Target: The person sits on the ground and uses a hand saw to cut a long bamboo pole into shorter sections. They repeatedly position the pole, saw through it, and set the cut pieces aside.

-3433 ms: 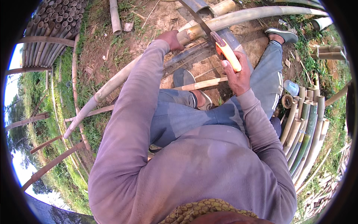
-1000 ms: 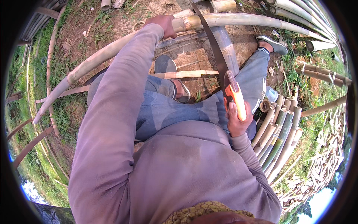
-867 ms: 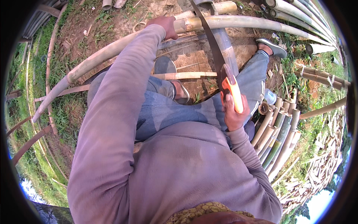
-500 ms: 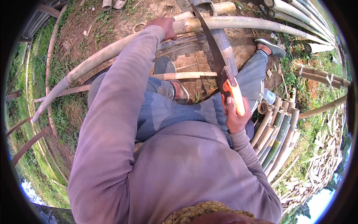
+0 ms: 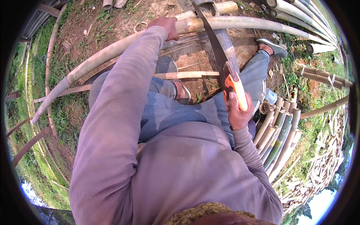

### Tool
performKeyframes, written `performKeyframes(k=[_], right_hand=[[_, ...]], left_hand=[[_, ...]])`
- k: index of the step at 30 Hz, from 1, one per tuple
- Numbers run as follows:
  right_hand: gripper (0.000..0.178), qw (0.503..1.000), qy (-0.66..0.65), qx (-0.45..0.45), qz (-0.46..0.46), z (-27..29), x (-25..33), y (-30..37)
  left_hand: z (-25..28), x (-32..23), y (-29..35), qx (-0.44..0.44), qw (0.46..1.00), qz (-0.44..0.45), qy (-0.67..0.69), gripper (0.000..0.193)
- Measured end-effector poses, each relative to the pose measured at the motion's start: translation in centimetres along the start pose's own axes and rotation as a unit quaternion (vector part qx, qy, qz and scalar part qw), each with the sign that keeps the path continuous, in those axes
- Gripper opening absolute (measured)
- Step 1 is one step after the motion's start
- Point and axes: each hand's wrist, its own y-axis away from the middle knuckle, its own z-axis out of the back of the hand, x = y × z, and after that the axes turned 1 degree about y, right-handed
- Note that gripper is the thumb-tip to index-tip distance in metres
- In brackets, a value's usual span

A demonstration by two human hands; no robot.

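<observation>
Clamped on one bamboo pole (image 5: 105, 52), the left hand (image 5: 167, 28) holds it left of a brown-ringed node (image 5: 192, 25); the right hand (image 5: 239, 111) is wrapped around the orange handle (image 5: 237, 92) of one handsaw (image 5: 220, 55). From my remote view, the pole is the largest item, curving from lower left to upper right. One bundle of cut bamboo sections (image 5: 279, 131) stands at the right; overlap prevents me from counting them. Two bamboo rails (image 5: 317, 76) are bound near the right edge. I see the saw blade crossing the pole just right of the node. One clear plastic container (image 5: 270, 96) sits beside the bundle; I cannot tell its contents. One bamboo ring (image 5: 135, 28) lies near the left hand.
</observation>
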Motion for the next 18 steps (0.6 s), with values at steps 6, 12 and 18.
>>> performKeyframes(k=[6, 12, 18], right_hand=[[0.020, 1.000, -0.013, -0.005, 0.009, -2.4, -0.5, -3.9], [0.019, 0.999, -0.040, -0.003, 0.032, -6.7, -1.0, -13.1], [0.017, 0.999, 0.003, 0.003, -0.042, 3.0, 1.9, 2.7]], left_hand=[[-0.3, -0.5, -0.1, -0.002, 1.000, 0.014, 0.013, 0.065], [-0.1, -1.2, 0.7, -0.025, 1.000, -0.002, 0.001, 0.059], [-0.1, -0.8, 1.2, -0.022, 1.000, 0.017, 0.008, 0.050]])
